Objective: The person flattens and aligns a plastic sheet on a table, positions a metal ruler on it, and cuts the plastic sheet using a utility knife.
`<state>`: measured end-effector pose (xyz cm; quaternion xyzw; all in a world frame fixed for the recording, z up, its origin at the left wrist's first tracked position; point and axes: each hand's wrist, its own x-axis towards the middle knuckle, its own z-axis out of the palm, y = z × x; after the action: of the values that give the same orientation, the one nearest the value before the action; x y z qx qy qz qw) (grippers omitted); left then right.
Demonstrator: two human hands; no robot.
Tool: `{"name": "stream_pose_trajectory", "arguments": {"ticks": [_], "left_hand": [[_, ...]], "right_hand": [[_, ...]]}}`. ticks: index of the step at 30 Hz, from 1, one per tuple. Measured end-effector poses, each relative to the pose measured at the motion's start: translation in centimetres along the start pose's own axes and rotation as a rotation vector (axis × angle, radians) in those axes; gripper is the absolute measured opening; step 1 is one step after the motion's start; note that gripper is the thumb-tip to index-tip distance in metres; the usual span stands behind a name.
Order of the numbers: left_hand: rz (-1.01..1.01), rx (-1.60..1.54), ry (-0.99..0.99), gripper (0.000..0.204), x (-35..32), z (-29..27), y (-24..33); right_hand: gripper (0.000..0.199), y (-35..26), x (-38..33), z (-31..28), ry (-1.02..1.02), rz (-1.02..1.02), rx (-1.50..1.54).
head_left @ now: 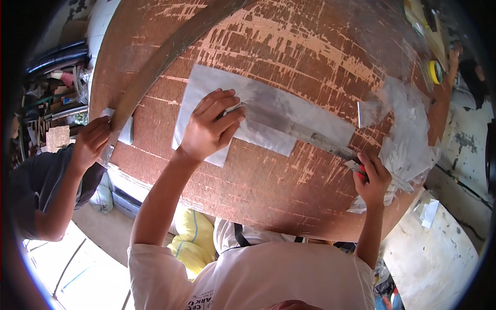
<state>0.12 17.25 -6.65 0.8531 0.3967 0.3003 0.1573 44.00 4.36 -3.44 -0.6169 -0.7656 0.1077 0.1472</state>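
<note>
Scuffed reddish-brown tabletop [289, 196] fills most of the view. A long metal ruler [299, 132] is pinned flat by the left hand [209, 126], fingers spread and pressed down on its upper-left end. Its long axis runs diagonally, from upper left down to lower right, across a pale sheet [217, 85]. At the ruler's lower-right end, a red-handled cutter [361, 173] is pinched in the closed right hand [373, 181]. Crumpled clear plastic [408, 134] is piled just beside it. Another person's hand [92, 139] is resting at the table's left edge.
</note>
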Motion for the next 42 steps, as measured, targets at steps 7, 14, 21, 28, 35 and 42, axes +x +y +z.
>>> {"name": "stream_pose_trajectory", "arguments": {"ticks": [7, 14, 21, 28, 35, 42], "left_hand": [[-0.013, -0.006, 0.015, 0.019, 0.0, 0.1, -0.1], [-0.016, 0.030, 0.020, 0.016, 0.3, 0.2, 0.2], [-0.034, 0.043, -0.018, 0.017, 0.3, 0.3, 0.0], [-0.061, 0.037, -0.045, 0.019, 0.3, 0.1, 0.1], [-0.066, 0.043, -0.045, 0.019, 0.1, 0.2, 0.1], [-0.048, 0.055, -0.031, 0.019, 0.1, 0.3, -0.1]], "right_hand": [[0.049, -1.2, -0.1, -0.5, 0.017, -0.045, -0.019], [0.053, -0.4, -0.1, 0.2, 0.080, -0.062, -0.051], [0.040, -0.7, 0.4, -0.4, 0.083, -0.082, -0.056], [0.034, -1.6, 0.6, -2.1, 0.075, -0.121, -0.106], [0.032, -0.1, 1.7, -1.2, 0.059, -0.141, -0.061], [0.030, 0.5, 0.8, 0.7, 0.093, -0.123, -0.021]]}}
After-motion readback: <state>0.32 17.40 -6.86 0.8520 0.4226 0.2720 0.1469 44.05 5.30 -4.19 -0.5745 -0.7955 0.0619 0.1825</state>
